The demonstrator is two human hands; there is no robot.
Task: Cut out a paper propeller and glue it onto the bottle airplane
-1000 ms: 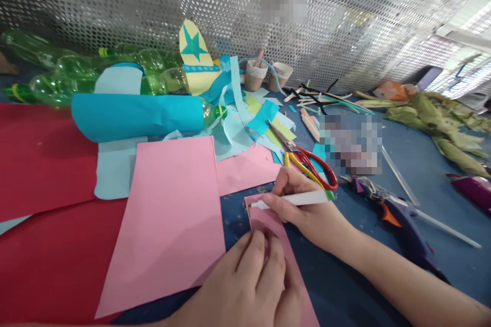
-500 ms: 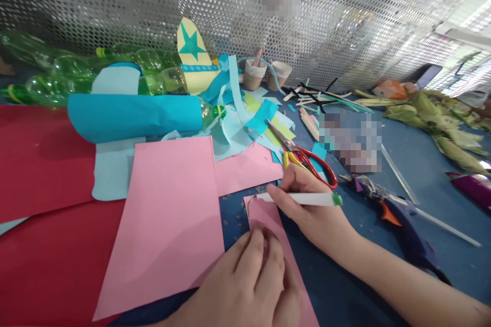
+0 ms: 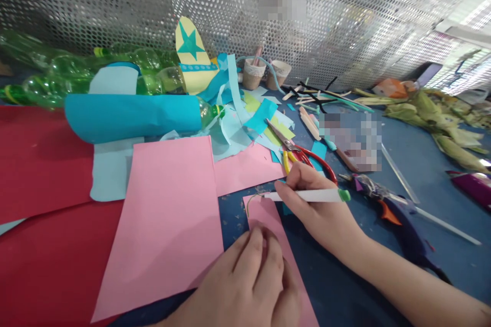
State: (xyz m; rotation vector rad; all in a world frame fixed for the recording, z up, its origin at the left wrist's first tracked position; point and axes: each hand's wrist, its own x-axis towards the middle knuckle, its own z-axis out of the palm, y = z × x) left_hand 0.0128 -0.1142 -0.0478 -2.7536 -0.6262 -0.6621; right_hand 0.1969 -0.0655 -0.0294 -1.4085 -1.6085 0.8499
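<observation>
My right hand [image 3: 318,209] is closed round a white pen with a green end [image 3: 310,195]. Its tip rests on the top edge of a narrow pink paper strip [image 3: 268,219], where a thin green curved line is drawn. My left hand [image 3: 249,281] lies on the lower part of that strip with its fingers curled together, pressing it against the blue table. A larger pink sheet [image 3: 169,214] lies just left of the strip.
Red-and-yellow-handled scissors [image 3: 299,156] lie just behind my right hand. A glue gun [image 3: 383,204] lies to its right. A bottle plane wrapped in blue paper [image 3: 130,112] and red sheets [image 3: 42,163] fill the left. Paper scraps, sticks, small cups [image 3: 264,74] and corn husks [image 3: 441,122] lie before a perforated metal wall.
The pen tip has moved from the strip's left edge up and right along its top, leaving a green curved line. My left hand has stayed put.
</observation>
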